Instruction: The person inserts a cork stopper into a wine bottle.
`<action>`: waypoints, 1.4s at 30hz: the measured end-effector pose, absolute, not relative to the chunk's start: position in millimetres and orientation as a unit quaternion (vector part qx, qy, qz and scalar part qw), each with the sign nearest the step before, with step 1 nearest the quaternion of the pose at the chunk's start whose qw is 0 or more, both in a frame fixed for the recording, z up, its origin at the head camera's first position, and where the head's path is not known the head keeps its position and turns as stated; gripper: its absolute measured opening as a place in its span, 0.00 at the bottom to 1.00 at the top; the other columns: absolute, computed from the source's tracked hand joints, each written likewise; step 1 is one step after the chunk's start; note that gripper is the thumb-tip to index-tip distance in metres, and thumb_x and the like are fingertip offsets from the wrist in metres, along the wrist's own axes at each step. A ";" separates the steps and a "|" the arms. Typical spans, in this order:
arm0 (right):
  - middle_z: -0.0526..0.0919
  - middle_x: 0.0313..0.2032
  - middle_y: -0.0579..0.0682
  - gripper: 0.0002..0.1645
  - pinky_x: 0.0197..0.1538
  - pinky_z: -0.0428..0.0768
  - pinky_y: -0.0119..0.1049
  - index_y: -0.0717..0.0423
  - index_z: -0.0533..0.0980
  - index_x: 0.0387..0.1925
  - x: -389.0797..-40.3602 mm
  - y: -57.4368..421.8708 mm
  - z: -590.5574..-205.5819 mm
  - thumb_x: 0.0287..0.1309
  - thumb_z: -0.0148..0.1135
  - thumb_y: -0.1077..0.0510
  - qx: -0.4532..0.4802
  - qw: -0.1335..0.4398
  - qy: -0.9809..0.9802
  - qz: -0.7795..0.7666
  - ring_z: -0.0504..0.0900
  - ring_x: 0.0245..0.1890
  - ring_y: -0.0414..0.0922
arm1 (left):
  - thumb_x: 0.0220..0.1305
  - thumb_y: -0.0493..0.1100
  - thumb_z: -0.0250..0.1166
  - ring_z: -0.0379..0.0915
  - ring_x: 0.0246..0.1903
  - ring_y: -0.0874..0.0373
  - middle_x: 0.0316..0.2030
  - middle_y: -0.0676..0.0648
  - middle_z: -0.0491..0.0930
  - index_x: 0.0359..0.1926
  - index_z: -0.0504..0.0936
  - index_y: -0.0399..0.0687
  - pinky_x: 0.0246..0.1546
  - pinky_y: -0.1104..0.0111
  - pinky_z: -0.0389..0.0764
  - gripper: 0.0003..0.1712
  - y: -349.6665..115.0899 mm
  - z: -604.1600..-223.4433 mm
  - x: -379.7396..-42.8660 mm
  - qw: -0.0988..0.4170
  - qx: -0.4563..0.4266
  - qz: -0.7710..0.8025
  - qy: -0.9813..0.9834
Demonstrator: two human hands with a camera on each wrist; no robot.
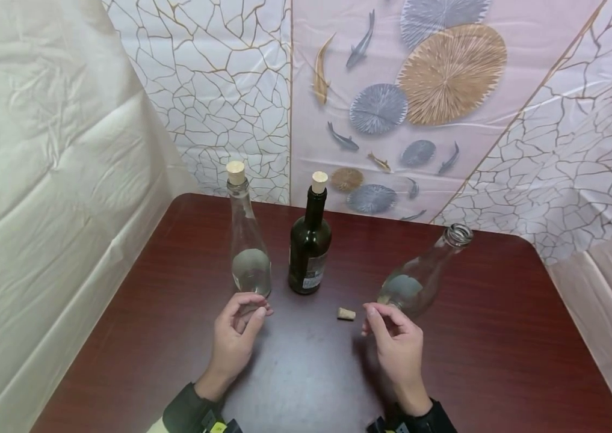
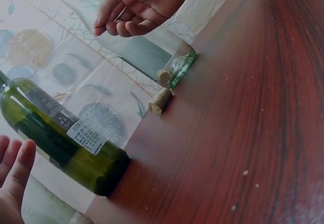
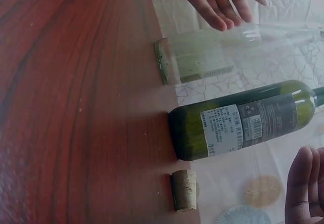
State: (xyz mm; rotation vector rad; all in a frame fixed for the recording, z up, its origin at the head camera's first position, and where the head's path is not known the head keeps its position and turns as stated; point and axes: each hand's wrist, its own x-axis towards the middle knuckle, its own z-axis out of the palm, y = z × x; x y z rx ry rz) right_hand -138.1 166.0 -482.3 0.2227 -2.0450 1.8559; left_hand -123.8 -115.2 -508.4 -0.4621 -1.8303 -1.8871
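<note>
My left hand (image 1: 234, 337) hovers over the table just in front of a clear glass bottle (image 1: 245, 234), whose mouth holds a pale cork stopper (image 1: 236, 172). Its fingers are loosely bent, with nothing between them. Near an uncorked clear bottle (image 1: 419, 270) at the right, my right hand (image 1: 399, 346) also hangs loosely curled and holds nothing visible. A loose cork (image 1: 346, 314) lies on its side left of the right fingertips, apart from them. Through the uncorked bottle's base, the left wrist view shows a small round cork-like shape (image 2: 163, 76).
Between the clear bottles stands a dark green wine bottle (image 1: 310, 246) with a pale cork stopper (image 1: 319, 181) and a label (image 3: 223, 130). All stand on a reddish-brown wooden table (image 1: 500, 361). Patterned cloth (image 1: 219, 90) hangs behind, and plain pale cloth (image 1: 40, 210) hangs at the left.
</note>
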 end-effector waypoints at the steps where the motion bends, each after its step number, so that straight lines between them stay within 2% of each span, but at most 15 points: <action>1: 0.84 0.27 0.51 0.06 0.29 0.86 0.31 0.71 0.84 0.42 -138.0 166.0 -481.8 0.68 0.63 0.71 0.077 0.181 -0.726 0.659 0.84 0.25 0.36 | 0.70 0.20 0.57 0.85 0.48 0.64 0.45 0.30 0.77 0.54 0.76 0.26 0.50 0.67 0.88 0.14 -115.6 -507.8 -123.4 0.234 -0.167 -0.688 -0.666; 3: 0.84 0.28 0.51 0.06 0.29 0.86 0.30 0.71 0.84 0.42 -137.7 165.8 -481.4 0.68 0.63 0.71 0.074 0.177 -0.727 0.659 0.84 0.26 0.36 | 0.70 0.21 0.57 0.85 0.48 0.63 0.45 0.31 0.78 0.54 0.76 0.26 0.50 0.68 0.88 0.13 -116.3 -507.1 -123.0 0.234 -0.165 -0.688 -0.667; 9: 0.82 0.28 0.62 0.06 0.30 0.86 0.30 0.69 0.85 0.42 -138.4 163.5 -480.5 0.67 0.64 0.71 0.080 0.172 -0.730 0.656 0.84 0.26 0.38 | 0.70 0.21 0.58 0.86 0.46 0.60 0.45 0.31 0.78 0.53 0.76 0.25 0.49 0.69 0.88 0.12 -117.5 -508.6 -122.7 0.228 -0.156 -0.692 -0.666; 12: 0.86 0.32 0.54 0.07 0.34 0.86 0.28 0.62 0.86 0.44 -141.5 162.3 -476.4 0.65 0.68 0.68 0.088 0.155 -0.772 0.610 0.85 0.30 0.38 | 0.70 0.22 0.58 0.86 0.46 0.58 0.44 0.31 0.78 0.52 0.77 0.27 0.49 0.68 0.88 0.11 -117.8 -509.1 -123.2 0.224 -0.149 -0.694 -0.668; 15: 0.87 0.38 0.49 0.14 0.40 0.87 0.27 0.53 0.86 0.49 -147.1 160.6 -469.2 0.62 0.73 0.64 0.116 0.117 -0.842 0.514 0.86 0.37 0.38 | 0.70 0.22 0.59 0.87 0.45 0.56 0.44 0.30 0.78 0.51 0.77 0.27 0.48 0.68 0.89 0.11 -118.5 -509.7 -123.1 0.224 -0.144 -0.695 -0.668; 18: 0.86 0.44 0.49 0.19 0.44 0.88 0.33 0.51 0.84 0.52 -154.3 157.8 -461.3 0.59 0.77 0.62 0.168 0.083 -0.902 0.389 0.87 0.41 0.42 | 0.70 0.22 0.59 0.87 0.44 0.54 0.43 0.28 0.78 0.50 0.77 0.27 0.48 0.68 0.89 0.10 -119.2 -509.4 -123.0 0.226 -0.144 -0.697 -0.665; 22: 0.86 0.47 0.50 0.21 0.44 0.87 0.42 0.54 0.84 0.53 -164.0 153.0 -453.6 0.58 0.78 0.59 0.227 0.042 -0.942 0.243 0.87 0.44 0.47 | 0.70 0.23 0.59 0.87 0.44 0.55 0.44 0.30 0.78 0.50 0.78 0.28 0.48 0.67 0.89 0.09 -119.6 -508.0 -122.6 0.221 -0.142 -0.699 -0.665; 26: 0.84 0.42 0.50 0.18 0.43 0.85 0.46 0.55 0.84 0.49 -173.6 148.0 -450.0 0.57 0.78 0.60 0.253 0.018 -0.954 0.158 0.86 0.42 0.49 | 0.70 0.23 0.60 0.87 0.43 0.56 0.44 0.35 0.79 0.49 0.79 0.29 0.48 0.67 0.89 0.09 -119.7 -507.0 -121.5 0.216 -0.137 -0.699 -0.667; 28: 0.82 0.36 0.50 0.12 0.40 0.84 0.46 0.55 0.84 0.43 -178.5 145.6 -450.0 0.58 0.76 0.62 0.263 0.017 -0.955 0.138 0.84 0.38 0.50 | 0.70 0.24 0.61 0.87 0.43 0.57 0.44 0.37 0.79 0.48 0.79 0.30 0.48 0.67 0.89 0.08 -119.6 -507.1 -121.3 0.216 -0.135 -0.699 -0.668; 32: 0.77 0.30 0.50 0.04 0.35 0.81 0.45 0.56 0.82 0.35 -187.3 141.7 -453.5 0.61 0.70 0.65 0.277 0.006 -0.953 0.119 0.81 0.31 0.52 | 0.69 0.23 0.61 0.87 0.43 0.58 0.44 0.36 0.79 0.47 0.79 0.29 0.47 0.68 0.89 0.08 -118.7 -507.4 -120.7 0.218 -0.136 -0.695 -0.671; 37: 0.76 0.29 0.52 0.05 0.34 0.82 0.47 0.56 0.79 0.34 -193.9 138.3 -463.7 0.63 0.67 0.67 0.287 -0.018 -0.952 0.104 0.82 0.31 0.55 | 0.70 0.25 0.62 0.87 0.43 0.57 0.45 0.37 0.79 0.47 0.79 0.30 0.47 0.68 0.89 0.07 -119.5 -506.7 -118.9 0.204 -0.125 -0.695 -0.678; 42: 0.77 0.28 0.51 0.08 0.33 0.83 0.48 0.55 0.78 0.32 -197.5 137.3 -470.6 0.60 0.66 0.70 0.304 -0.009 -0.948 0.092 0.83 0.31 0.55 | 0.70 0.25 0.62 0.87 0.43 0.60 0.45 0.38 0.79 0.47 0.79 0.31 0.47 0.68 0.89 0.07 -121.1 -505.6 -119.5 0.206 -0.122 -0.695 -0.678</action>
